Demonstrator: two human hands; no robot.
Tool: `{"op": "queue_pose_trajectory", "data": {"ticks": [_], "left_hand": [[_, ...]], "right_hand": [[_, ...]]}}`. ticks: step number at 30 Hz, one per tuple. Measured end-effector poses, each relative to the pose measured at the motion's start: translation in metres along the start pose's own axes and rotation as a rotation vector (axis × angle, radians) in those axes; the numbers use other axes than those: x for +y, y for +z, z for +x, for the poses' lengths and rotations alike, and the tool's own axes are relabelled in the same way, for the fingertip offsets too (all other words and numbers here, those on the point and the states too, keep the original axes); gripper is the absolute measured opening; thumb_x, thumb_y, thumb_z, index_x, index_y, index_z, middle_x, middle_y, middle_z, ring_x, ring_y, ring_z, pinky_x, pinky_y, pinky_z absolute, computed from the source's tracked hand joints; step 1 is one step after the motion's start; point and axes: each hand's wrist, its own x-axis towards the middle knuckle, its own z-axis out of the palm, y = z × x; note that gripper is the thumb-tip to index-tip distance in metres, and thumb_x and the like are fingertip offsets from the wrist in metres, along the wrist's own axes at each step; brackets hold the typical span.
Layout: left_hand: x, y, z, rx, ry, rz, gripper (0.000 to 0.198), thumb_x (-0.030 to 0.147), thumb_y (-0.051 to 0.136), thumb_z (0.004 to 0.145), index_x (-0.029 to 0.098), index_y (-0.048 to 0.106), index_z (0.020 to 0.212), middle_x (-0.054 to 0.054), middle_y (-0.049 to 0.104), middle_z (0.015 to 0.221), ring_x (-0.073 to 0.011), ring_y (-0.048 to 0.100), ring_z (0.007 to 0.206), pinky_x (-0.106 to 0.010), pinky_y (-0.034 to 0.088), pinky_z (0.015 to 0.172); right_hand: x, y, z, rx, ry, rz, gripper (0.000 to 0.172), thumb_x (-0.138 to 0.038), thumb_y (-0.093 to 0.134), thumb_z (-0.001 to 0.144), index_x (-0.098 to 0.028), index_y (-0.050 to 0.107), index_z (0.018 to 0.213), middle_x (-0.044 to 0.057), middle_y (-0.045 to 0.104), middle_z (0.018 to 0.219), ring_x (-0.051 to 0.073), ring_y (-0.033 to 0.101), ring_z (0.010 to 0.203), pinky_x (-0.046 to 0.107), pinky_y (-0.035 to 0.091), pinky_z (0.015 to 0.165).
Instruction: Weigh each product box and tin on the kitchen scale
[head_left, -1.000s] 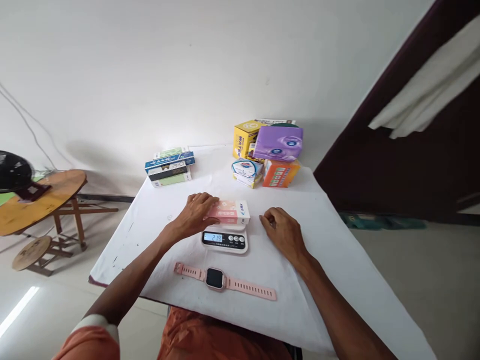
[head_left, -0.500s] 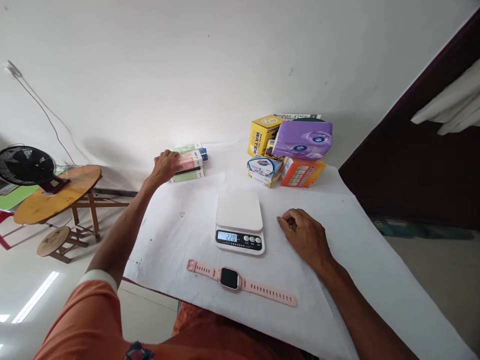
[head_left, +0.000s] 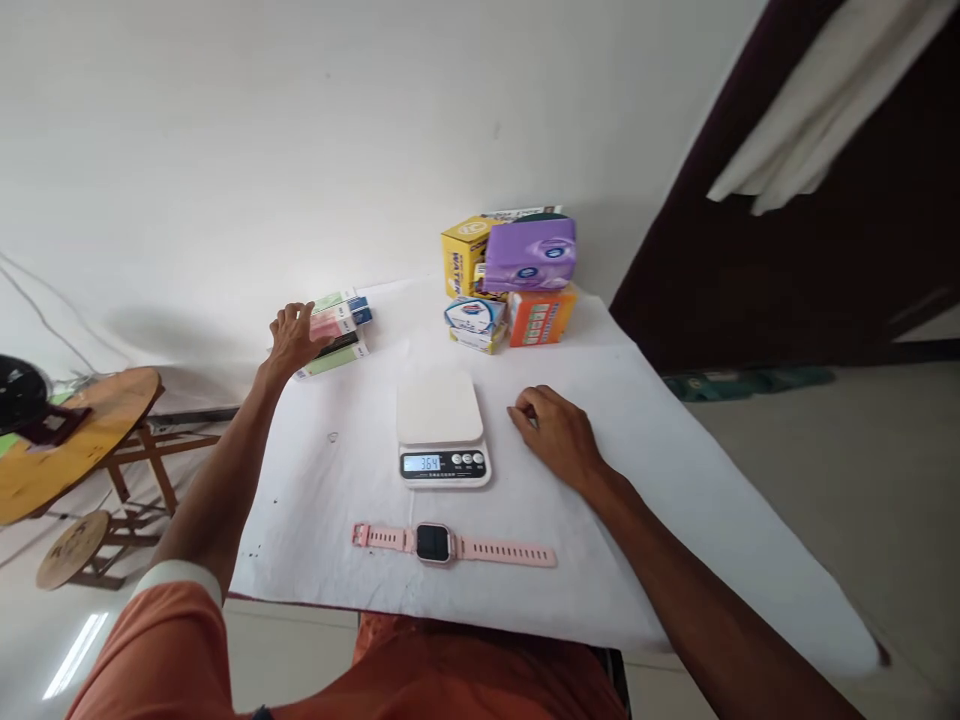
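Observation:
At the far left of the table, my left hand (head_left: 291, 338) is at the near end of a pink box (head_left: 331, 321) on top of a small stack of cartons. Its fingers are spread and the thumb points right, touching or very close to the box. A green-and-white box (head_left: 334, 361) lies below the pink one. My right hand (head_left: 556, 432) rests on the table right of the white kitchen scale (head_left: 439, 408), fingers curled in, nothing visible in them. The scale's lit display shows digits over a bare platform. A pink-strapped smartwatch (head_left: 433, 543) lies flat in front of it.
Behind the scale, to the right, are a yellow box (head_left: 456, 262), a purple soft pack (head_left: 531, 255), a blue-and-white box (head_left: 474, 314) and an orange pack (head_left: 540, 318). A wooden stool (head_left: 75, 550) and round table (head_left: 127, 400) with a fan (head_left: 22, 395) stand left.
The camera view has swung right and tilted, shifting everything leftward. My left hand's fingers have spread at the pink box. The scale's digits differ. My right hand stays curled beside the scale.

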Motion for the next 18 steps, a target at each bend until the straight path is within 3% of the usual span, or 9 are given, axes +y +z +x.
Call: {"op": "queue_pose_trajectory", "data": {"ticks": [4, 9, 11, 14, 18], "left_hand": [[0.070, -0.002, 0.001, 0.005, 0.203, -0.054, 0.072, 0.044, 0.069, 0.087, 0.023, 0.044, 0.151, -0.020, 0.048, 0.150, -0.0408, 0.042, 0.140, -0.058, 0.033, 0.114], [0.187, -0.004, 0.021, -0.011, 0.400, -0.185, 0.080, 0.056, 0.070, 0.088, 0.022, 0.039, 0.153, -0.020, 0.049, 0.147, -0.0398, 0.044, 0.138, -0.054, 0.037, 0.111], [0.233, -0.007, 0.032, 0.023, 0.383, -0.227, 0.088, 0.063, 0.071, 0.085, 0.023, 0.036, 0.155, -0.021, 0.048, 0.148, -0.0414, 0.043, 0.139, -0.054, 0.037, 0.111], [0.295, -0.011, 0.046, 0.074, 0.252, -0.265, 0.097, 0.073, 0.071, 0.080, 0.020, 0.035, 0.154, -0.025, 0.045, 0.150, -0.0440, 0.042, 0.141, -0.056, 0.034, 0.111], [0.351, -0.008, 0.057, 0.017, 0.117, -0.291, 0.104, 0.076, 0.077, 0.071, 0.017, 0.038, 0.148, -0.028, 0.043, 0.150, -0.0498, 0.040, 0.142, -0.061, 0.030, 0.113]], "right_hand": [[-0.006, -0.003, 0.002, -0.040, 0.039, -0.057, 0.014, -0.022, 0.051, 0.094, -0.023, 0.056, 0.081, 0.006, 0.066, 0.089, 0.019, 0.059, 0.076, 0.030, 0.039, 0.069], [-0.012, -0.006, 0.001, -0.094, 0.075, -0.117, 0.012, -0.018, 0.053, 0.096, -0.021, 0.060, 0.086, 0.006, 0.067, 0.095, 0.019, 0.061, 0.079, 0.029, 0.037, 0.070], [-0.014, -0.007, 0.002, -0.107, 0.085, -0.133, 0.012, -0.018, 0.053, 0.097, -0.020, 0.060, 0.088, 0.006, 0.067, 0.096, 0.018, 0.062, 0.079, 0.029, 0.037, 0.069], [-0.016, -0.009, 0.003, -0.133, 0.090, -0.152, 0.012, -0.017, 0.053, 0.098, -0.020, 0.061, 0.090, 0.006, 0.067, 0.097, 0.017, 0.062, 0.080, 0.028, 0.036, 0.068], [-0.018, -0.012, 0.004, -0.159, 0.084, -0.170, 0.011, -0.017, 0.053, 0.100, -0.020, 0.061, 0.094, 0.006, 0.068, 0.100, 0.018, 0.064, 0.082, 0.029, 0.036, 0.067]]}}
